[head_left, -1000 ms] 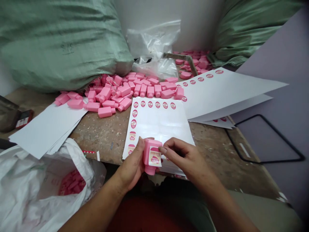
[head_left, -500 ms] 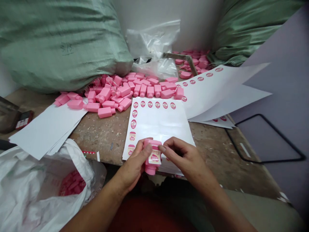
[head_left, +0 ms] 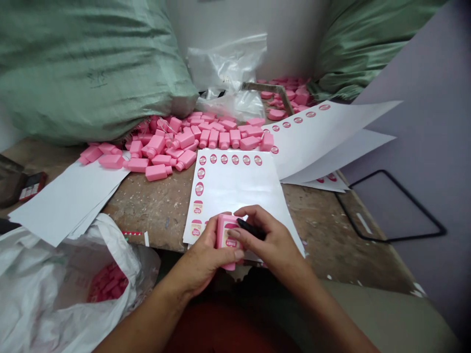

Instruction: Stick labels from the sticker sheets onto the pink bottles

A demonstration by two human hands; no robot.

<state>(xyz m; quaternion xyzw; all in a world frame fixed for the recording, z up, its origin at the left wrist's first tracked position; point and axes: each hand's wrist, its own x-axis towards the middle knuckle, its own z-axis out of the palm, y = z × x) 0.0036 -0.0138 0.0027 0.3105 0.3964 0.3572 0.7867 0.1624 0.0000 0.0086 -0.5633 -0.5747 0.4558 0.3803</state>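
My left hand (head_left: 206,255) is wrapped round a pink bottle (head_left: 223,230), whose front bears a cream and pink label (head_left: 231,241). Between the fingers of my right hand (head_left: 270,240) is a black pen-like tool (head_left: 250,228), with its tip by the label's upper edge. My right thumb touches the label. Both hands are over the near edge of a white sticker sheet (head_left: 239,189), which has oval and square stickers along its top and left side.
Pink bottles (head_left: 156,146) are heaped behind the sheet, below a green sack (head_left: 95,73). Loose white sheets lie left (head_left: 69,201) and right (head_left: 324,132). A white bag (head_left: 33,274) with pink pieces stands front left; a black frame (head_left: 415,238) is at right.
The black tool now shows in my right hand, and my right fingers have moved onto the label. My left thumb has shifted down the bottle. The camera view has shifted slightly.
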